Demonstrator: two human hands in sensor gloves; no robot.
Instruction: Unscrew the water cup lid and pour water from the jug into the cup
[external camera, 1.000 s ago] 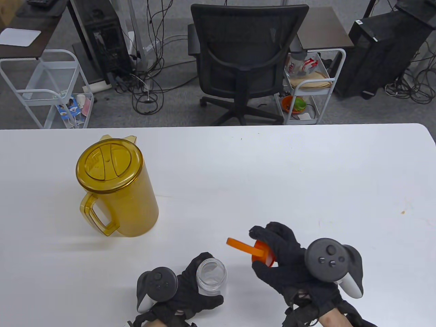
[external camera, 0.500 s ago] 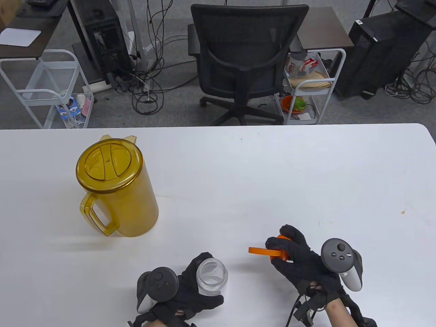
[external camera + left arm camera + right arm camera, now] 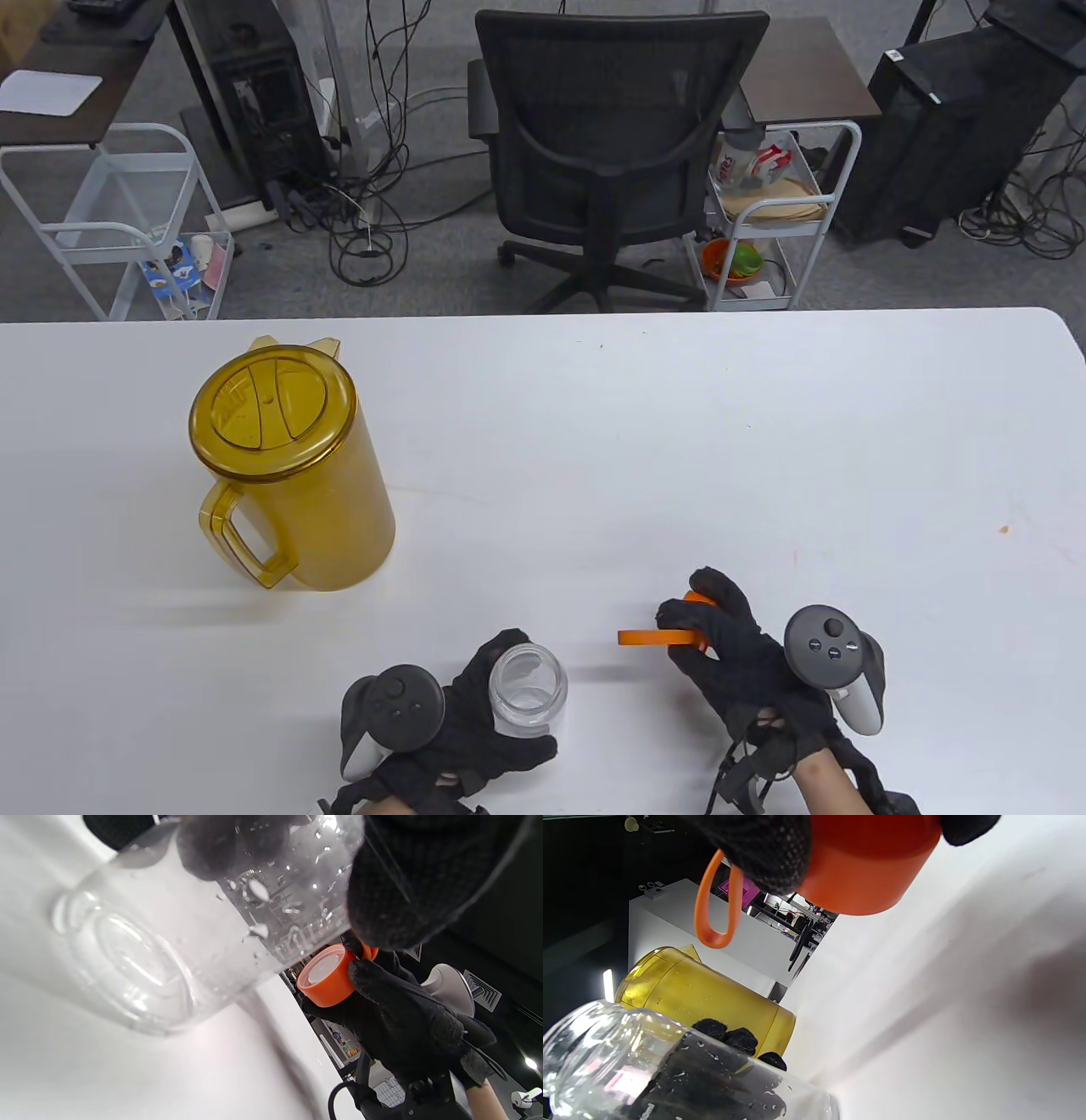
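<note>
A clear plastic cup (image 3: 528,686) stands open-topped near the table's front edge, and my left hand (image 3: 475,722) grips its side. Water drops cling to the cup (image 3: 178,942) in the left wrist view. My right hand (image 3: 721,641) holds the orange lid (image 3: 689,624), whose carry loop (image 3: 649,637) sticks out to the left; the lid is low above the table, right of the cup. The right wrist view has the lid (image 3: 865,870) between my fingertips (image 3: 768,853). The amber jug (image 3: 288,467), lid on, handle facing front, stands at the left.
A white table (image 3: 679,441) carries everything. Beyond its far edge stand a black office chair (image 3: 611,144), white wire carts (image 3: 768,212) and loose floor cables. A small orange speck (image 3: 1004,530) marks the table at the right.
My right hand has carried the orange lid rightward and down toward the table, away from the cup. The left hand, cup and jug have not moved.
</note>
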